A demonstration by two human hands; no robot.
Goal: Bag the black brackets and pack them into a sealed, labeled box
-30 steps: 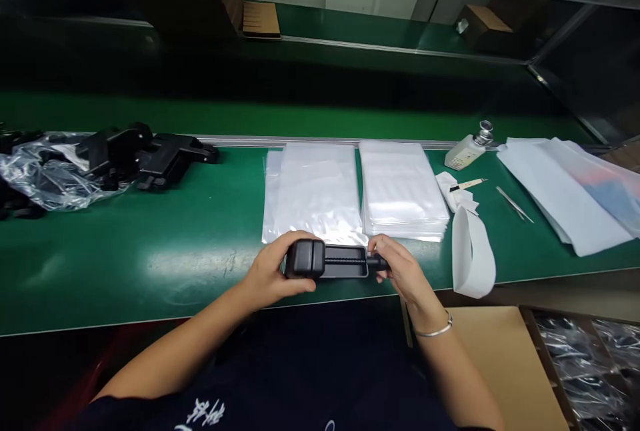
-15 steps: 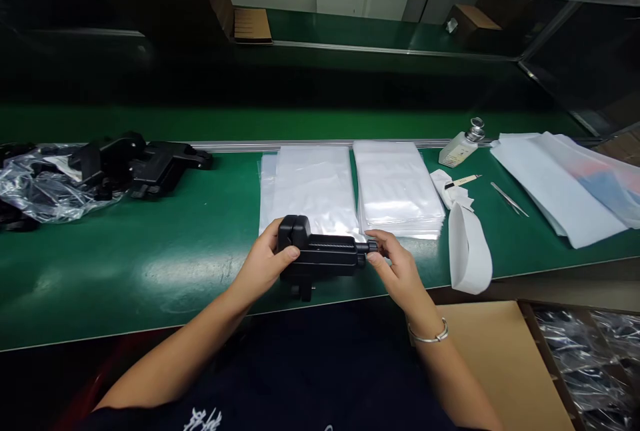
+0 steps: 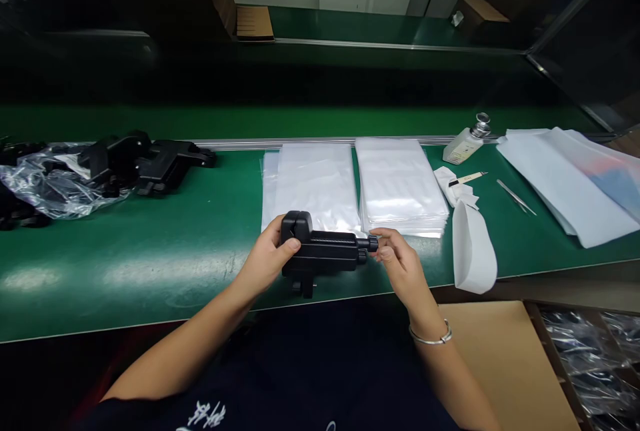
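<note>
while a person sits or stands at a green bench (image 3: 200,231), both hands meet on a black clamp-like device (image 3: 327,256) held level near the bench's near edge, just nearer than two stacks of clear plastic bags (image 3: 317,181). the left hand (image 3: 267,257) grips the device's blocky left end, thumb across the near side. the right hand (image 3: 400,264), fingers narrowly curled, is at the small knob (image 3: 373,243) on its right end; whether it pinches the knob, i cannot tell. at far left lie more black parts (image 3: 167,164) beside crumpled plastic wrap (image 3: 60,194). to the right are a bottle (image 3: 465,146), tweezers (image 3: 517,197) and a looped white strip (image 3: 474,254).
</note>
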